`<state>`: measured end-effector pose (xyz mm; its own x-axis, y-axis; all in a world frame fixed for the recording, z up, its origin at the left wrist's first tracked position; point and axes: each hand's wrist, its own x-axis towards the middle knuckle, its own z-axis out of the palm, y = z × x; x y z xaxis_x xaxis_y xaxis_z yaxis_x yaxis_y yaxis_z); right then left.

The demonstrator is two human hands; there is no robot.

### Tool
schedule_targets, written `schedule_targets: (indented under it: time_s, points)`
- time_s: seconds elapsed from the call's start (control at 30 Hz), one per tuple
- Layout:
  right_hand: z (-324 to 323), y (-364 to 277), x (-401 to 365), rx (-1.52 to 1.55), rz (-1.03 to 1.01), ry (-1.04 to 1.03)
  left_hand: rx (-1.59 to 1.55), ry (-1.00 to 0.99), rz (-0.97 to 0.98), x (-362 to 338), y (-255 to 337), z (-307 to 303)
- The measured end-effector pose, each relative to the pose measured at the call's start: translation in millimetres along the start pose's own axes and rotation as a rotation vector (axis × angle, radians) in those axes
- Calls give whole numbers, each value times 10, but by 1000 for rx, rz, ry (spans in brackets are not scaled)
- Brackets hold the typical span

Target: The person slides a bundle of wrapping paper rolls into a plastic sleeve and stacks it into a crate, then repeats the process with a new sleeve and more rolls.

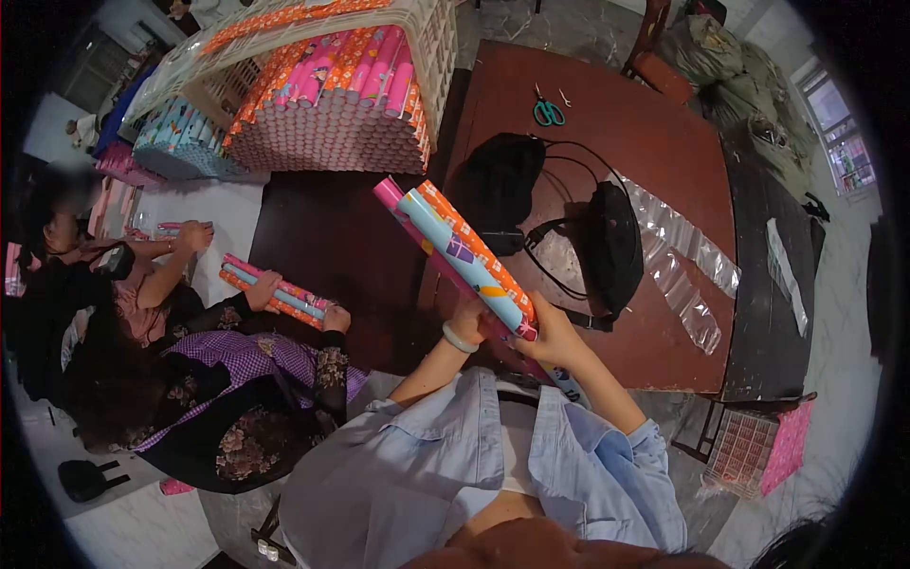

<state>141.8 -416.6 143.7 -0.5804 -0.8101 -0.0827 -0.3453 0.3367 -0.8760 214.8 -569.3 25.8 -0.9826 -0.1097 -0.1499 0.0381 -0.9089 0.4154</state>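
Note:
A bundle of patterned wrapping paper rolls is tilted in front of my body, its far end pointing up and left. It has an orange roll (461, 231), a light blue roll (439, 229) and a pink roll (391, 193) side by side. My left hand (471, 321), below a pale bangle, is closed around the bundle's left side. Around the lower right side wraps my right hand (555, 334). The bundle's lower end is partly hidden behind my hands. Just beyond it on the table lies a black bag (502, 175) with straps.
On the brown table (664, 114) lie teal-handled scissors (548, 112), a second black bag (616, 247) and clear plastic sleeves (678, 242). A large crate (438, 66) at the back left holds many stacked rolls. To my left, a co-worker's hands hold several rolls (284, 296).

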Motion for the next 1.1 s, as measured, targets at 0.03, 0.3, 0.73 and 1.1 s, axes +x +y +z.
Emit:
schedule_targets:
  time_s: [0.03, 0.3, 0.73, 1.1]
  points:
    - [-32, -29, -13, 2, 12, -28, 8, -56, 42, 12, 17, 81]
    - [8, 67, -76, 109, 58, -130, -72, -129, -8, -11, 100, 320]
    - [166, 151, -75, 85, -149, 120, 116, -114, 51, 119, 19, 73]
    - [370, -55, -67, -273, -166, 210, 61, -63, 100, 107, 38, -8]
